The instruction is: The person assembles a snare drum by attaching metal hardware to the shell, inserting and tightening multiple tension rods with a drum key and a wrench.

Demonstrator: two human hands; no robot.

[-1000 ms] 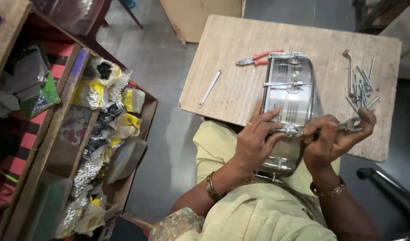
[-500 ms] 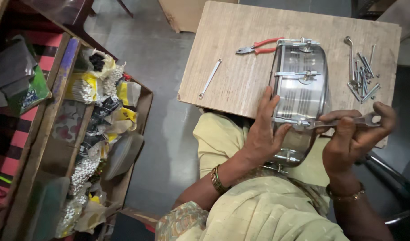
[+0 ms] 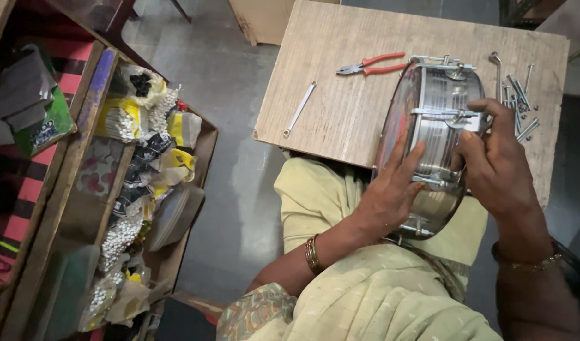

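A shiny metal drum shell [image 3: 436, 101] with tension rods stands on its side at the near edge of a wooden board [image 3: 340, 95], partly resting on my lap. My left hand [image 3: 391, 189] lies flat against the drum's near side, steadying it. My right hand [image 3: 495, 161] grips the drum's right rim, fingers curled over a metal lug and rod [image 3: 457, 115]. Whether the right hand also holds a small tool is hidden by the fingers.
Red-handled pliers [image 3: 373, 64] and a flat spanner [image 3: 300, 108] lie on the board. Several loose bolts and rods [image 3: 517, 95] lie at its right side. To the left, a wooden crate [image 3: 145, 183] holds bags of small hardware. Grey floor lies between.
The drum has been turned and shifted up the board. My right hand moved from holding a rod out at the right to gripping the drum's rim. The left hand stays on the shell.
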